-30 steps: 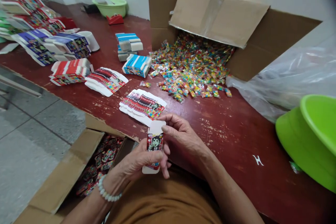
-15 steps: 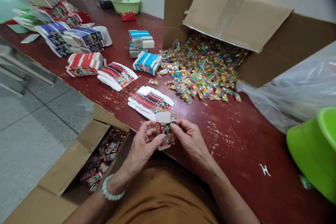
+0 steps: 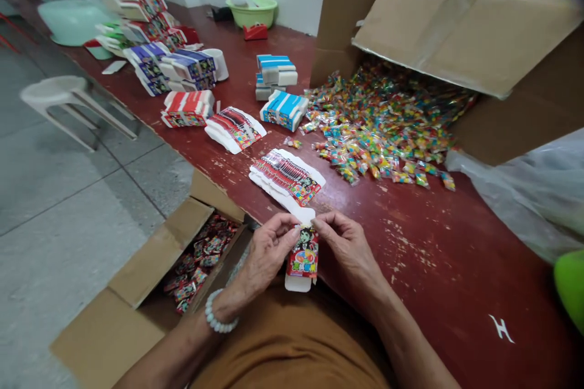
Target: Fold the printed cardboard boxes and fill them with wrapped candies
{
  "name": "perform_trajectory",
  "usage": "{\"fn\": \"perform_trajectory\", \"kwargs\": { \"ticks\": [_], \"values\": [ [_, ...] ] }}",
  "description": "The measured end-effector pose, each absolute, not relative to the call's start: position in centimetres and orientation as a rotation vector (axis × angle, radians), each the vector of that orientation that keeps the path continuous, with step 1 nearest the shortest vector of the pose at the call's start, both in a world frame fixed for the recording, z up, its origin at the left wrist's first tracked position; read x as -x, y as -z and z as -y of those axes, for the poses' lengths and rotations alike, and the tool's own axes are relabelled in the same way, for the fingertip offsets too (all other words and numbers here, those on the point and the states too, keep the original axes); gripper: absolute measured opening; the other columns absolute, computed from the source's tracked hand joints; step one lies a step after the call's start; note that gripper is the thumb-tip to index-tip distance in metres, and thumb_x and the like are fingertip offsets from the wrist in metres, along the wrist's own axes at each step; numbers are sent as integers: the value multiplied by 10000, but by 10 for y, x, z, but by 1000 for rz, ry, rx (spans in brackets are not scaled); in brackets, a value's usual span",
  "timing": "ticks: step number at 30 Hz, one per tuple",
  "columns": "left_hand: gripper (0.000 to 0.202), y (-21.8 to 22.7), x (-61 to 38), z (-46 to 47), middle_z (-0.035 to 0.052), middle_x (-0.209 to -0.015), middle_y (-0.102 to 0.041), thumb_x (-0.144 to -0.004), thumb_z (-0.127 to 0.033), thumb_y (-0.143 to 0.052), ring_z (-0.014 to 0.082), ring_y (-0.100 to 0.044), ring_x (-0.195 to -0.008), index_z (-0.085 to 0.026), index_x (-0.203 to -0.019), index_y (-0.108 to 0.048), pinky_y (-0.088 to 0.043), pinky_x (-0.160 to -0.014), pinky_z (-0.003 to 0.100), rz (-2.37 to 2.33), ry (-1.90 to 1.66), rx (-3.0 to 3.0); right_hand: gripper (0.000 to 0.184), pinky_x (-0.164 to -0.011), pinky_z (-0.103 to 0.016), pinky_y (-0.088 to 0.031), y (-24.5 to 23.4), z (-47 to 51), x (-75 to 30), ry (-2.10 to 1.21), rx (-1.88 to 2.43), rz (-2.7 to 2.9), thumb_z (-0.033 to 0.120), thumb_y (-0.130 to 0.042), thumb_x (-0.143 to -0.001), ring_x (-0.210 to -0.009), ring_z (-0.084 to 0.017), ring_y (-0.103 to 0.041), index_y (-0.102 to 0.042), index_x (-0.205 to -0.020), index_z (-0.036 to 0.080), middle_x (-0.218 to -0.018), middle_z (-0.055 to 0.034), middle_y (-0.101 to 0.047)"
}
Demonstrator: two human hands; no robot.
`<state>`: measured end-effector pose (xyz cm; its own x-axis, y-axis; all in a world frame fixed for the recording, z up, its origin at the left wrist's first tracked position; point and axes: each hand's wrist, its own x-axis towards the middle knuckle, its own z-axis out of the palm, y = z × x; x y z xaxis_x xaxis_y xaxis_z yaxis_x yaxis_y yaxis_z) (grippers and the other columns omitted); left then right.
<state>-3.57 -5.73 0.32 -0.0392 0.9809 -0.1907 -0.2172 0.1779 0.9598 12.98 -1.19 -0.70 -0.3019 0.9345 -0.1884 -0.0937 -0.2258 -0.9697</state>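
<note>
Between both hands is a small printed candy box (image 3: 303,255), red with a cartoon face, its white end flaps sticking out at top and bottom. My left hand (image 3: 271,249) pinches its upper left edge, with a beaded bracelet on that wrist. Opposite, my right hand (image 3: 344,246) pinches the upper right corner by the top flap. Just beyond my fingers lies a fanned stack of flat printed cartons (image 3: 287,176). Farther off is a second flat stack (image 3: 235,129). Wrapped candies (image 3: 378,127) spill from a large cardboard box (image 3: 424,30) on its side.
A lower carton (image 3: 155,273) filled with small printed packs (image 3: 201,261) stands left of my body. Blue bundles (image 3: 285,109), red bundles (image 3: 187,108) and purple bundles (image 3: 189,67) sit along the red table (image 3: 424,243). A white stool (image 3: 68,94) stands on the floor. Right is a green container (image 3: 570,285).
The candy box has turned in my fingers, so its cartoon front now shows lengthwise. Both hands have shifted to its top end. The whole view has swung left.
</note>
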Motion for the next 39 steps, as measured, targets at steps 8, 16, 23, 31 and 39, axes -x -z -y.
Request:
{"fn": "perform_trajectory", "kwargs": {
  "ticks": [8, 16, 23, 31, 39],
  "values": [
    [277, -7, 36, 51, -4, -847, -682, -848, -368, -728, 151, -625, -765, -219, -1055, -620, -490, -709, 255, -1139, -1227, -938, 344, -714, -311, -535, 8, -1, -133, -1782, 1034, 1161, 384, -881, -695, -737, -167, -651, -729, -943, 201, -829, -28, -732],
    [462, 0, 32, 49, 40, -793, -693, -929, -582, -534, 161, -660, -456, -204, -1194, -502, -493, -432, 242, -785, -947, -513, 203, -560, -283, -468, 0, 4, -135, -1486, 974, 1500, 413, -739, -859, -550, -130, -572, -735, -889, 213, -693, -3, -652],
    [553, 0, 29, 49, 15, -714, -694, -951, -634, -455, 135, -604, -414, -218, -1308, -527, -438, -406, 217, -905, -997, -651, 305, -540, -288, -490, -8, -2, -129, -1884, 1033, 1253, 439, -814, -771, -468, -142, -600, -668, -819, 175, -557, 3, -672],
    [670, 4, 36, 50, 42, -768, -704, -978, -655, -339, 139, -614, -471, -231, -1477, -478, -457, -472, 247, -902, -955, -805, 239, -434, -268, -467, -7, -2, -121, -1974, 911, 1058, 338, -850, -721, -419, -137, -605, -673, -723, 178, -596, 21, -666],
    [679, 4, 35, 52, 24, -702, -674, -941, -679, -411, 136, -593, -417, -244, -1454, -504, -426, -397, 220, -1017, -928, -742, 200, -666, -312, -517, -9, 3, -134, -1689, 847, 1642, 401, -666, -907, -647, -150, -623, -694, -848, 212, -749, -8, -659]
  ]
}}
